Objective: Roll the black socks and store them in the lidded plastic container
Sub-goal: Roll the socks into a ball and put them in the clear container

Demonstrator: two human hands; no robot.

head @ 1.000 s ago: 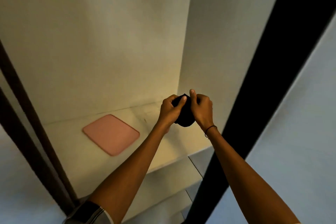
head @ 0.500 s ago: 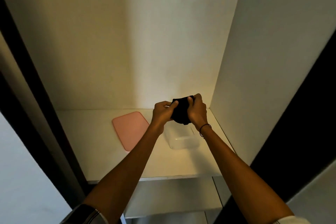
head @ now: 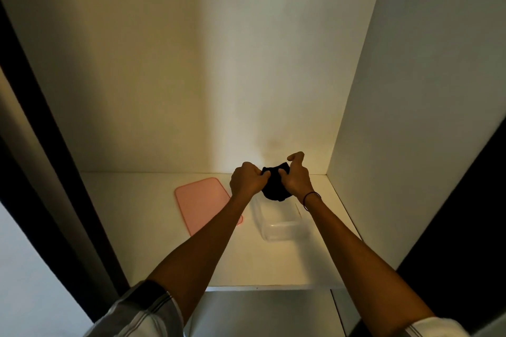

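While both of our arms reach into the white cupboard, we hold the black socks (head: 274, 186) bundled between our two hands, above the far end of the clear plastic container (head: 279, 223). Our left hand (head: 246, 181) is clenched on the left side of the bundle, knuckles up, fingers curled tight into the dark fabric. Our right hand (head: 297, 178) grips the right side, most fingers pressed into the cloth, while one finger lifts free and curls above the bundle. A thin dark band (head: 310, 198) circles our right wrist. The bundle looks rounded and compact; we cannot tell how far the roll is finished, since our fingers cover much of it.

That container sits open on the white shelf (head: 273, 268), directly under and nearer to us than the socks, and its inside looks bare as far as we can see. Just left of the container lies the pink lid (head: 201, 204), flat on the shelf, with our left forearm crossing over its near right corner. A striped sleeve (head: 145, 309) covers our left upper arm.
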